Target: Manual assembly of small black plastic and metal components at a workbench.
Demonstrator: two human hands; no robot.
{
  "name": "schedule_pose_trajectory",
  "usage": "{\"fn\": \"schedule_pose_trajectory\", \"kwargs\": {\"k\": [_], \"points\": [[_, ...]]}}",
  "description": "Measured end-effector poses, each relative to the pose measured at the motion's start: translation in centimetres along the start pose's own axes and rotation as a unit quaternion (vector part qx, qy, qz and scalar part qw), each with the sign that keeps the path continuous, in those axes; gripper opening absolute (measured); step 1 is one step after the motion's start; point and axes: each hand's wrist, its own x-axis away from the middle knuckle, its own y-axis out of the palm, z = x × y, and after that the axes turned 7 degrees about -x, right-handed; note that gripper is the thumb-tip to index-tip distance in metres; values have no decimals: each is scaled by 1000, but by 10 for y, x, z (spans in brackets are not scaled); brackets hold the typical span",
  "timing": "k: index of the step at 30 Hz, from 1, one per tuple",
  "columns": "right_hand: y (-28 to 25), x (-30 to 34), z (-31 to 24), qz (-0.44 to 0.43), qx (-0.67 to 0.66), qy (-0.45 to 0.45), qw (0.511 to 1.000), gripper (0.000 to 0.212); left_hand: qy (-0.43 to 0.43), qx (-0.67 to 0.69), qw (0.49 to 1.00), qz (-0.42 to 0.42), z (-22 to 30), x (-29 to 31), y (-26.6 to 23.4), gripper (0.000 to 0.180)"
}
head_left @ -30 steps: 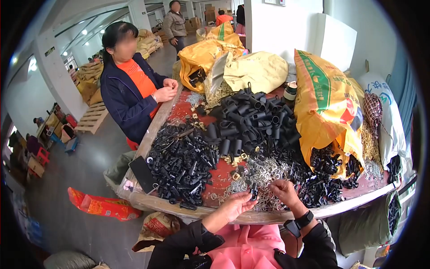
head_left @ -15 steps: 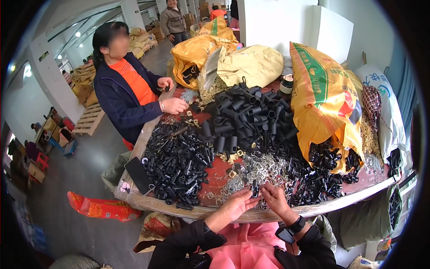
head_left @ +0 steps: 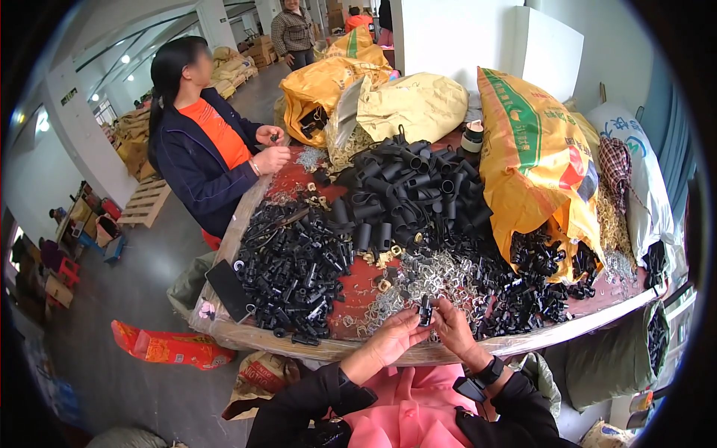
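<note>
My left hand (head_left: 390, 341) and right hand (head_left: 452, 328) have come closer together since a moment ago, fingertips of both pinched around one small black plastic clip (head_left: 426, 310). It's short, dark, upright-ish, held just in front of the silvery ring pile (head_left: 426, 278), near the table edge (head_left: 553, 336).

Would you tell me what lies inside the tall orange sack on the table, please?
Small black plastic parts spill from the tall orange sack's open mouth onto the table. Its upper contents are covered by the fabric.
</note>
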Motion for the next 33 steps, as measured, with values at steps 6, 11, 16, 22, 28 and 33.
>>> {"fn": "schedule_pose_trajectory", "kwargs": {"k": [6, 11, 16, 22, 28, 33], "points": [[-2, 2, 4, -21, -266, 101, 958, 16, 3, -36, 999, 1, -3, 2, 6, 18], [3, 8, 4, 15, -283, 164, 945, 17, 0, -21, 999, 31, -4, 5, 1, 14], [-1, 1, -17, 46, -118, 3, 992, 21, 82, -27, 996, 39, 20, 9, 5, 13], [-10, -4, -42, -10, -10, -155, 988, 18, 102, -67, 992, 11, 35, 8, 11, 20], [-9, 2, -45, -42, 107, -252, 961, 25, 80, -96, 992, 17, 30, 12, 11, 22], [-7, 6, -46, -43, 179, -272, 945, 27, 88, -129, 987, 24, 23, 12, 9, 26]]}}
